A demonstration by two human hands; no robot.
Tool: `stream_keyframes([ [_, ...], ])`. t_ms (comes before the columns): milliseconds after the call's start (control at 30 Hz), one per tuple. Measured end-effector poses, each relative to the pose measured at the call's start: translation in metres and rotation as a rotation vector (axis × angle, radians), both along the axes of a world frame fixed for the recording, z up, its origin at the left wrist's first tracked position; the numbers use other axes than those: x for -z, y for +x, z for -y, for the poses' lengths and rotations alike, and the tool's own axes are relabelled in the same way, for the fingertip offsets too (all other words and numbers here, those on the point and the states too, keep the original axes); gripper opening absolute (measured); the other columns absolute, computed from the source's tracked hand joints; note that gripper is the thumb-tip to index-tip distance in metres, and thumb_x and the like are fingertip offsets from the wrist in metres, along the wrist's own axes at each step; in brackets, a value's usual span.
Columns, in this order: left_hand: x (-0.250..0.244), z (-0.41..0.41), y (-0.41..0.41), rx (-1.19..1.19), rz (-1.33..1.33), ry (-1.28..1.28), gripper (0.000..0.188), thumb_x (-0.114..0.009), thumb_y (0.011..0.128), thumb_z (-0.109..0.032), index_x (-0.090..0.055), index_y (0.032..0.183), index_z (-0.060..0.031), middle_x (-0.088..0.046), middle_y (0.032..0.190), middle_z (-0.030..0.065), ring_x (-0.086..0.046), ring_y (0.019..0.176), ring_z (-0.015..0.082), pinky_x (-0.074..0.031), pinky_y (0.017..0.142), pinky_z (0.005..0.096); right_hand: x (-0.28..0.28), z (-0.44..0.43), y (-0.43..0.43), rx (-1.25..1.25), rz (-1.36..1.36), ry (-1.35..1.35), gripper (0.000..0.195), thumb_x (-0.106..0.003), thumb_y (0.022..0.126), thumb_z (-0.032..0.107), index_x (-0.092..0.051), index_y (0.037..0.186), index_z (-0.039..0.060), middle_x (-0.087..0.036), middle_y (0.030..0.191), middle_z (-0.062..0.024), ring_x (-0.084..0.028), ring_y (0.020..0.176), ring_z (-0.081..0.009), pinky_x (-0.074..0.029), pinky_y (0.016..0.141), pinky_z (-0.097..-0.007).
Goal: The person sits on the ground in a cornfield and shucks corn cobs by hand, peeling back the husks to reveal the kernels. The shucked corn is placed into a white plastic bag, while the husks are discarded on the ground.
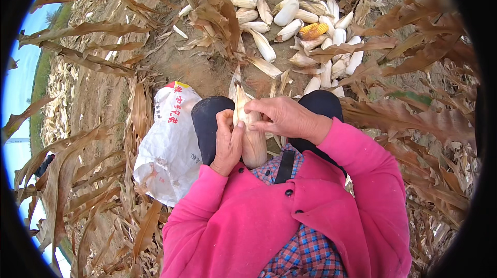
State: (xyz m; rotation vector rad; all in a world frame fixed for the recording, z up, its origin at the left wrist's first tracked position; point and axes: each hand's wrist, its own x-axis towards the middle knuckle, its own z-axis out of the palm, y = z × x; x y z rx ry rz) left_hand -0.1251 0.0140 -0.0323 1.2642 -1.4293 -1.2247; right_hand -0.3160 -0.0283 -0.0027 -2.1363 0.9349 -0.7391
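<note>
An ear of corn in its pale dry husk (253, 142) stands between my knees, its dark, pointed tip away from me and its thick end close to my lap. My left hand (229, 140) grips the ear along its left side, thumb on the husk. My right hand (281, 117) has thumb and bent forefinger on the husk near the upper part, apparently pinching it; the other fingers are curled, and what lies under them is hidden. The husk is still around the ear, and no kernels show on it.
A white woven plastic sack (171, 146) with printed writing lies left of my knee. Ahead on the soil is a heap of corn ears in pale husks (306, 16), with a bare yellow corn cob (313, 31) among them. Dry corn stalks and leaves (423, 119) crowd both sides.
</note>
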Motion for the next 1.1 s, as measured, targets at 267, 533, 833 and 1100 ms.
stream_keyframes([
  [267,0.011,0.009,-0.034,0.088,-0.038,-0.037,0.024,-0.053,0.089,-0.007,-0.04,0.108,0.0002,-0.054,0.096,0.0117,-0.053,0.083,0.0129,-0.045,0.071,0.0263,0.002,-0.021,-0.02,0.467,0.134,0.321,0.039,-0.067,0.079,0.033,-0.045,0.084,0.0004,-0.057,0.06,-0.0161,-0.059,0.056,-0.0333,-0.045,0.05,-0.039],
  [533,-0.013,-0.005,-0.041,0.133,0.054,-0.275,0.014,-0.057,0.084,-0.002,-0.046,0.091,-0.0002,-0.055,0.086,0.011,-0.055,0.072,0.0187,-0.046,0.068,0.0295,-0.032,-0.037,-0.026,0.434,-0.121,0.21,0.036,-0.061,0.081,0.033,-0.049,0.086,-0.0009,-0.058,0.062,-0.02,-0.058,0.06,-0.0398,-0.046,0.055,-0.0444],
  [833,-0.038,-0.007,-0.038,0.134,0.263,-0.372,0.007,-0.053,0.084,-0.001,-0.05,0.09,0.0005,-0.054,0.079,0.0151,-0.055,0.065,0.0312,-0.046,0.061,0.0348,-0.042,-0.04,-0.022,0.386,-0.2,0.048,0.026,-0.051,0.084,0.022,-0.047,0.082,-0.003,-0.056,0.059,-0.0237,-0.058,0.059,-0.0426,-0.046,0.055,-0.05],
  [1100,-0.036,-0.001,-0.028,0.195,0.21,-0.342,0.004,-0.052,0.087,-0.001,-0.052,0.091,0.0002,-0.056,0.079,0.0134,-0.056,0.066,0.026,-0.045,0.062,0.0304,-0.047,-0.041,-0.028,0.303,-0.182,-0.062,0.018,-0.051,0.082,0.013,-0.046,0.078,-0.0032,-0.053,0.057,-0.023,-0.056,0.058,-0.0424,-0.045,0.053,-0.0494],
])
